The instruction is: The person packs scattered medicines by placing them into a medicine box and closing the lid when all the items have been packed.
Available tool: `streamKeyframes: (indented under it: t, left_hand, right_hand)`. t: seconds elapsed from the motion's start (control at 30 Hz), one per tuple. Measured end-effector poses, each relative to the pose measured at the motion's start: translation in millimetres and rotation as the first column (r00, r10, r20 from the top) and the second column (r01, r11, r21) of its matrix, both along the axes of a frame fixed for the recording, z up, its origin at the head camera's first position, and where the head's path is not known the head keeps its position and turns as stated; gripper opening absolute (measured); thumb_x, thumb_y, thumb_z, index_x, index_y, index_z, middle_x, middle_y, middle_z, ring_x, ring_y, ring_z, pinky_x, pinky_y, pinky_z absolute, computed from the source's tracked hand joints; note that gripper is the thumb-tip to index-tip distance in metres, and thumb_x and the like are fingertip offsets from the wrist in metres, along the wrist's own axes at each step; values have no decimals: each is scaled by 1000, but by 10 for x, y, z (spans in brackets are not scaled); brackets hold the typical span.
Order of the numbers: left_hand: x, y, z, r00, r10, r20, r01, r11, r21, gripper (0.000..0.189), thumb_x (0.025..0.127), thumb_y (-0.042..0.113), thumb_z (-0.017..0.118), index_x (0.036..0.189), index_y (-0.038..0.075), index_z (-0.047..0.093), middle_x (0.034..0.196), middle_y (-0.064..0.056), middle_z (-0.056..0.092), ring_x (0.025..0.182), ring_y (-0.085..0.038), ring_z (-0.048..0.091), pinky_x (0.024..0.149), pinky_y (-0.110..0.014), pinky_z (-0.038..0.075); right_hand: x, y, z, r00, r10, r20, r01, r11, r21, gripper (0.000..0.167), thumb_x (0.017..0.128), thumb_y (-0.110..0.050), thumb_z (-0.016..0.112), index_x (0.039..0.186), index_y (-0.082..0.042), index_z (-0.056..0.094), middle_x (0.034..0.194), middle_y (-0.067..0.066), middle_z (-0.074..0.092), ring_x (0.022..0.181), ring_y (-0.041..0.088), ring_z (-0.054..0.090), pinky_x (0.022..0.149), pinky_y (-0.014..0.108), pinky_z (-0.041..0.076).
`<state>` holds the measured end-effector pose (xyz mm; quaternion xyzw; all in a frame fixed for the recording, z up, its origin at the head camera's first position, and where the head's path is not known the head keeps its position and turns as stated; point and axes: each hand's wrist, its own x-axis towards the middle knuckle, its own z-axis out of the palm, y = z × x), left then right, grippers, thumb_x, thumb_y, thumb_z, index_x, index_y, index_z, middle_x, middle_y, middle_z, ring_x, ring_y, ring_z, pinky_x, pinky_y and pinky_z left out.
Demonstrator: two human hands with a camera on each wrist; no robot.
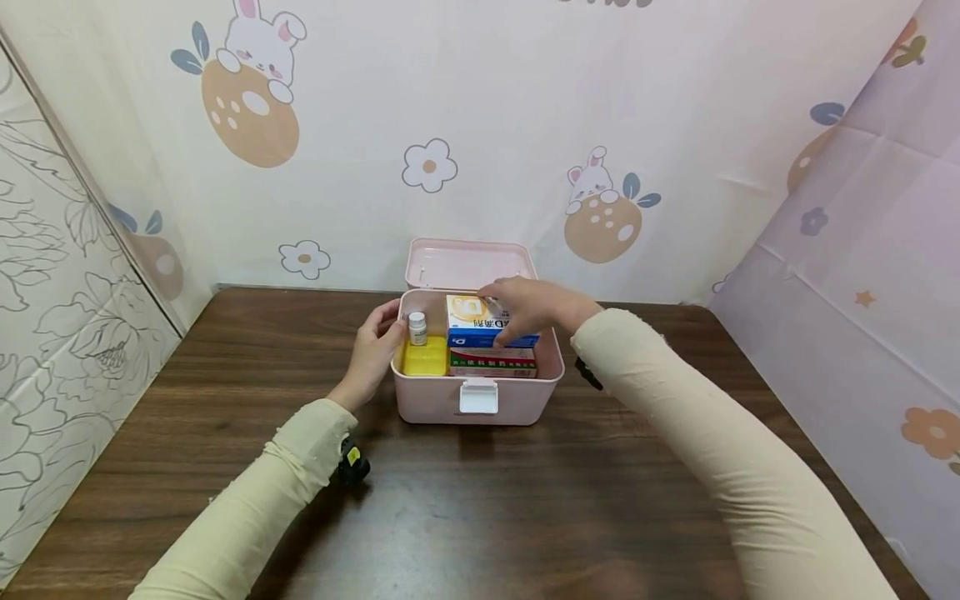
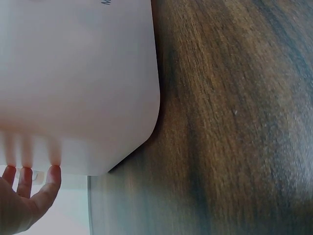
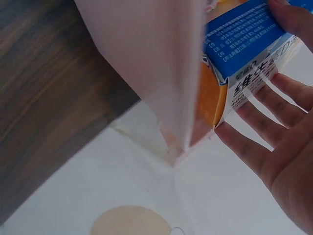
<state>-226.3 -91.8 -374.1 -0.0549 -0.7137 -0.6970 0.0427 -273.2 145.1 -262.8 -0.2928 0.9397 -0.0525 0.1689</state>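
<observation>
A pink lidded storage box [image 1: 431,400] stands on the table with its lid [image 1: 472,260] raised at the back. My left hand [image 1: 371,354] rests against its left side, and fingertips [image 2: 54,171] touch the outer wall in the left wrist view. My right hand [image 1: 536,307] grips a white-and-blue medicine box [image 1: 463,321] marked D3, thumb on its blue side and fingers across the white face. That medicine box sits above a red-and-green carton [image 1: 492,363] inside the storage box. Left of them are a small white bottle [image 1: 417,330] and a yellow case [image 1: 424,358].
A white latch [image 1: 478,397] hangs at the front of the storage box. The dark wooden table [image 1: 480,517] meets a patterned wall cloth [image 1: 360,200] behind, with more cloth [image 1: 840,275] along the right side.
</observation>
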Motion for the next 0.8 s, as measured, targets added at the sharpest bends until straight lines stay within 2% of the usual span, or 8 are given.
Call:
streamKeyframes:
  t: [0.23, 0.47, 0.8]
  left_hand:
    - [22, -15, 48, 999, -28, 23, 28, 999, 17, 45, 100, 12, 47, 142, -2, 38, 140, -20, 41, 125, -32, 41, 106, -43, 33]
    - [198, 10, 294, 998, -39, 39, 39, 999, -8, 46, 100, 9, 44, 142, -8, 33, 141, -26, 38, 127, -36, 39, 107, -44, 32]
    - [198, 14, 293, 999, -31, 36, 31, 1000, -2, 46, 100, 10, 45, 141, -8, 34, 141, -26, 39, 126, -36, 39, 107, -43, 33]
  right_hand:
    - [-6, 34, -138, 998, -36, 42, 37, 999, -20, 80, 75, -25, 82, 143, -13, 41, 129, 10, 53, 109, 24, 51, 99, 43, 42]
    - [-6, 56, -243, 999, -27, 33, 27, 1000, -12, 76, 74, -25, 83, 139, -10, 46, 127, 8, 55, 110, 23, 50, 104, 43, 37]
    - [-11, 92, -377, 998, 52, -46, -49, 997, 67, 73, 75, -32, 81, 135, -5, 50, 128, 10, 56, 115, 23, 50, 104, 41, 35]
